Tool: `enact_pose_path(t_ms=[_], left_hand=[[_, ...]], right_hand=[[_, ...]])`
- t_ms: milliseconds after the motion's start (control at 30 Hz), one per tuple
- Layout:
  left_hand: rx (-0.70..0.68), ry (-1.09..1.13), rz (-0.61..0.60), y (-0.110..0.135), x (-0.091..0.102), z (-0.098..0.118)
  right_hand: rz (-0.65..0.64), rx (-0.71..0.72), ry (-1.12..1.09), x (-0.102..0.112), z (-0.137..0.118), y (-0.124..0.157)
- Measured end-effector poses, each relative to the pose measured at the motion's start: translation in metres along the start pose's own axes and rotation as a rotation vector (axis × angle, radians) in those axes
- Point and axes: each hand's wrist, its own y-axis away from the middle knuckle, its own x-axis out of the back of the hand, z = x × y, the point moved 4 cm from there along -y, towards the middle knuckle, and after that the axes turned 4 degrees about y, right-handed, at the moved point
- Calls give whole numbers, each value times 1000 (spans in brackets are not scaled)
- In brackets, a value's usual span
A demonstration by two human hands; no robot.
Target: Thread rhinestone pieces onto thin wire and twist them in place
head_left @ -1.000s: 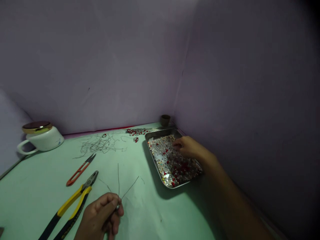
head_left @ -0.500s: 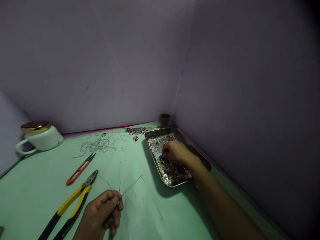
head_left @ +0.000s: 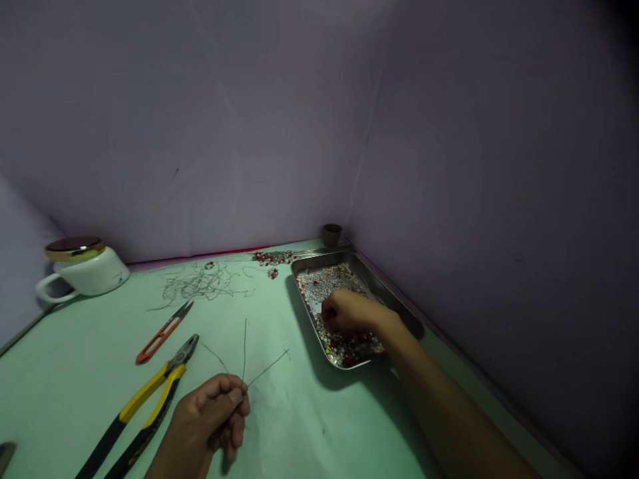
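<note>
Between thumb and fingers, my left hand (head_left: 214, 412) pinches thin wires (head_left: 244, 352) that fan upward from the grip in separate strands. Whatever joins them is covered by my fingers. My right hand (head_left: 349, 311) is down in the metal tray (head_left: 305, 303), fingers bent and closed among the small beads (head_left: 337, 276). Those beads are pale, with red ones mostly at the tray's near end. My right fingertips are hidden, so a bead in them cannot be made out. Left of my left hand lie pliers (head_left: 162, 392) with yellow and black handles.
Red-handled thread snips (head_left: 164, 334) lie beyond the pliers. Loose wire (head_left: 200, 285) is tangled behind them. Red and clear beaded pieces (head_left: 274, 258) are heaped near the back wall. A lidded white mug (head_left: 92, 273) stands far left; a small dark cup (head_left: 331, 235) sits behind the tray.
My right hand has shifted slightly down and toward the near end within the tray. My left hand keeps its pinch on the wires. The whole view has moved a little.
</note>
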Motion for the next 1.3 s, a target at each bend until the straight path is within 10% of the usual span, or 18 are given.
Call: enact_pose_path(t_ms=[500,1300], left_hand=[[21,-3,11,0,0,0],[6,-41,23,-2,0,0]], right_hand=[[194,-139,116,32,26,13],[138,-103,201,8,-4,-3]])
